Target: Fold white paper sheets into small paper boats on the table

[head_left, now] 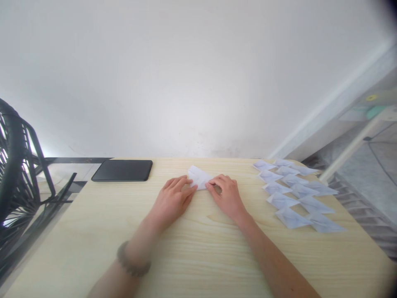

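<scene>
A small folded white paper lies on the table between my two hands. My left hand holds its lower left side, the thumb and fingertips pressed on the edge. On the other side, my right hand pinches the paper's right corner between thumb and fingers. Parts of the paper's edges are hidden under the fingertips. Several folded paper pieces, pointed and similar in look, lie in overlapping rows at the right of the table.
A black smartphone rests at the table's far left. The light wooden table meets a white wall at the back. To the left stands a dark woven chair. A dark beaded bracelet circles my left wrist.
</scene>
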`<state>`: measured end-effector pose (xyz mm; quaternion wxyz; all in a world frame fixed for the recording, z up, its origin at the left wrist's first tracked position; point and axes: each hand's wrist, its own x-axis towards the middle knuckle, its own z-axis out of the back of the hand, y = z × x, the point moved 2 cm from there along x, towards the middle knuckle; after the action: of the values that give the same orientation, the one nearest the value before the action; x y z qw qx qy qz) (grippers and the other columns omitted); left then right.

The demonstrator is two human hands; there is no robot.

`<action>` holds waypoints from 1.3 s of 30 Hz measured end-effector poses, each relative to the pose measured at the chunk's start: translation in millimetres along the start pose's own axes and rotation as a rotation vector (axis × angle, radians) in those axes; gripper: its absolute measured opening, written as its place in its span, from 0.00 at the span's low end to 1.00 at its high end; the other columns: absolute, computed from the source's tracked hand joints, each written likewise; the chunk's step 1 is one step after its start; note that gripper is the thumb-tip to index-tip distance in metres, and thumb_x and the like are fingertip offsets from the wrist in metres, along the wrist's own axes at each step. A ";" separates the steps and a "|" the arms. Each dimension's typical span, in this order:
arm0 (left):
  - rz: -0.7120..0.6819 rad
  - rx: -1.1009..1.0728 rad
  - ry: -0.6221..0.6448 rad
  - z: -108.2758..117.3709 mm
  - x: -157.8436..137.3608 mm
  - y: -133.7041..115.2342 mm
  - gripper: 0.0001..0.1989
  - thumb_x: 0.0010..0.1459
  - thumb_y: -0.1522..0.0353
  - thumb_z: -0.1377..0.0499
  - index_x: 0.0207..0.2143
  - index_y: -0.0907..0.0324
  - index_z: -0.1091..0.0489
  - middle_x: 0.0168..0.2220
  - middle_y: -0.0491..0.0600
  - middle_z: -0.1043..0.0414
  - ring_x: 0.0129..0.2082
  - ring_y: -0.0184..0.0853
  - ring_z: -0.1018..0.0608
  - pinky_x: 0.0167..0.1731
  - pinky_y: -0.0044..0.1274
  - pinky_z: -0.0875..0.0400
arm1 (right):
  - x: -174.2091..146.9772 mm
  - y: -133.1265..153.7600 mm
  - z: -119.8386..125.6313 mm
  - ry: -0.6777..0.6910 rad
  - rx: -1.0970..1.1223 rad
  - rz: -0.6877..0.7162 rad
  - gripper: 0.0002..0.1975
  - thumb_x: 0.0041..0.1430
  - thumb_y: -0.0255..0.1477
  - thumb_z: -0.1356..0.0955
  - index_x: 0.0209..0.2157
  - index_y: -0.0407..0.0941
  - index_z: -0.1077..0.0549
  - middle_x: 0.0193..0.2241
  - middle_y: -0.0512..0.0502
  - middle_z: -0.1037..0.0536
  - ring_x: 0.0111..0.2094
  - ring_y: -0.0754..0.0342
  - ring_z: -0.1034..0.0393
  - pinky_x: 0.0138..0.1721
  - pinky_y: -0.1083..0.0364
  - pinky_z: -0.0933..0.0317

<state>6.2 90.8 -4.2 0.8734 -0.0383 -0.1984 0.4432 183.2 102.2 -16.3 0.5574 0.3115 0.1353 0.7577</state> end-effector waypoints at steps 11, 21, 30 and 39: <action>-0.011 0.050 0.039 0.1 -3.5 -6.8 0.19 0.57 0.73 0.51 0.50 0.51 0.37 0.47 0.51 0.34 0.51 0.40 0.35 0.49 0.34 0.38 | 4.2 -3.8 -1.3 0.023 0.019 -0.077 0.06 0.53 0.33 0.36 0.30 0.46 0.30 0.28 0.49 0.27 0.33 0.54 0.37 0.38 0.53 0.51; -0.039 0.114 0.101 1.0 -5.4 -9.0 0.22 0.56 0.74 0.50 0.51 0.47 0.40 0.50 0.49 0.37 0.53 0.39 0.38 0.51 0.34 0.41 | 5.0 -4.3 -1.9 0.019 0.013 -0.105 0.04 0.52 0.31 0.36 0.29 0.47 0.29 0.29 0.51 0.27 0.34 0.54 0.36 0.39 0.54 0.50; -0.019 0.137 0.104 -0.5 -4.9 -10.4 0.20 0.56 0.74 0.51 0.51 0.48 0.38 0.50 0.50 0.37 0.53 0.40 0.38 0.52 0.34 0.42 | 4.8 -5.6 -2.0 0.010 0.019 -0.092 0.04 0.53 0.29 0.36 0.29 0.47 0.30 0.29 0.51 0.27 0.34 0.54 0.36 0.38 0.54 0.49; -0.005 0.161 0.107 -1.4 -4.6 -13.0 0.20 0.55 0.74 0.51 0.50 0.49 0.37 0.50 0.51 0.37 0.54 0.40 0.38 0.52 0.34 0.43 | 4.6 -4.6 -4.1 0.010 -0.013 -0.110 0.04 0.53 0.30 0.36 0.29 0.47 0.30 0.28 0.51 0.28 0.34 0.53 0.37 0.38 0.54 0.49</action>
<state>14.2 79.5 -3.7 0.8842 0.0087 -0.1152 0.4526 183.3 108.6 -20.5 0.5994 0.2963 0.1499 0.7283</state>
